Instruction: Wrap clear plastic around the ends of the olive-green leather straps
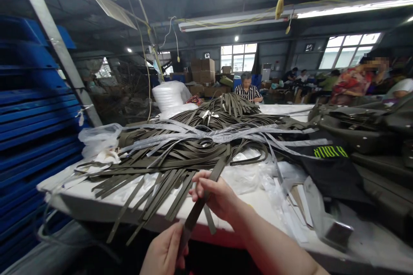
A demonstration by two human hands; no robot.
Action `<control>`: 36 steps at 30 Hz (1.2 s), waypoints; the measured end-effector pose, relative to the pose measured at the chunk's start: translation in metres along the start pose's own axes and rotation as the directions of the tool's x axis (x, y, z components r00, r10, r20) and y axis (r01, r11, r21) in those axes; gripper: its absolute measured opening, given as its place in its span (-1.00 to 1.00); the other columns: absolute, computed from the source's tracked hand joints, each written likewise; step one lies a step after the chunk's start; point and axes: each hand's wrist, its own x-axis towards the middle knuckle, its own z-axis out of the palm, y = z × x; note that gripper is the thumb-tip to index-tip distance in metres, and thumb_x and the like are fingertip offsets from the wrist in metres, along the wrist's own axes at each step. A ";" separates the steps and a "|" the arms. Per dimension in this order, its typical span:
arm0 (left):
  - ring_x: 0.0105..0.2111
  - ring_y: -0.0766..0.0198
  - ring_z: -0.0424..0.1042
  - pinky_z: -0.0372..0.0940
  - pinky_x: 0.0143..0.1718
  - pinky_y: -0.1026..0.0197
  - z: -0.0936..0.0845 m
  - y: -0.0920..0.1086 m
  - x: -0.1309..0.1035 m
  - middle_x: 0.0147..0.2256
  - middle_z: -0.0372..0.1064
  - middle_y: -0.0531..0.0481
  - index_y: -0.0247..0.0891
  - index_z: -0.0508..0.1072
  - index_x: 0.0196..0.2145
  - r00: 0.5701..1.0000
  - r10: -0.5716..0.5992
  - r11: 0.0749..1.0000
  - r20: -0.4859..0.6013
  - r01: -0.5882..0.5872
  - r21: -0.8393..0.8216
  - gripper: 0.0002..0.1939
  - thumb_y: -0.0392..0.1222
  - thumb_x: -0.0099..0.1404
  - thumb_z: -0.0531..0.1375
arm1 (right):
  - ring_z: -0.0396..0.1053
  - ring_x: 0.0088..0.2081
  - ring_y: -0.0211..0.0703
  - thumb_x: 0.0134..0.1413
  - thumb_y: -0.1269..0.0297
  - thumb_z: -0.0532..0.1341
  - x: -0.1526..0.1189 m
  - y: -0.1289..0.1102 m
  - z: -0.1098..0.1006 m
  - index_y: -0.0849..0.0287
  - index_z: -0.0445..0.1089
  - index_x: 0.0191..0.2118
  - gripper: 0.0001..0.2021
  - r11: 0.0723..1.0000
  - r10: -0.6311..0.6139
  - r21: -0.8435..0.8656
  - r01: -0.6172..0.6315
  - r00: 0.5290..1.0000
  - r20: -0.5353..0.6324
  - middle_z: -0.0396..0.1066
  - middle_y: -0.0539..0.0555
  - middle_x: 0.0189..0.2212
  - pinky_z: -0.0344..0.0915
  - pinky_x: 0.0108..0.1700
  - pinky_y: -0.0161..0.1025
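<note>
A flat olive-brown strap (194, 214) runs slantwise from low in front of me up toward the table. Its lower part is pinched between the thumb and fingers of my left hand (164, 247). Higher up, the curled fingers of my right hand (215, 193) are closed round the same strap. Past my hands, a large pile of similar straps (180, 157) covers the white table (71, 184), with several ends hanging over the front edge. Pale grey strips (213, 137) lie across the pile.
Blue stacked crates (29, 137) rise at the left. Dark bags (371, 146) and black cloth with green lettering (338, 172) lie right, near clear plastic (245, 176) and a phone-like dark slab (337, 234). A white foam roll (167, 96) stands behind. Other people sit or stand farther back.
</note>
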 end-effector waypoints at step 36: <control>-0.73 0.39 0.28 0.11 -0.71 0.37 0.040 0.059 0.079 -0.66 0.29 0.04 -0.27 0.27 -0.54 0.989 0.143 0.982 -0.028 -0.145 -0.122 -0.41 0.23 0.42 -0.12 | 0.50 -0.17 0.00 0.08 -0.16 0.23 0.029 -0.066 -0.025 0.26 0.57 -0.31 -0.50 0.894 -0.046 -0.447 0.026 0.998 -0.035 0.56 0.23 -0.28 0.31 0.06 -0.04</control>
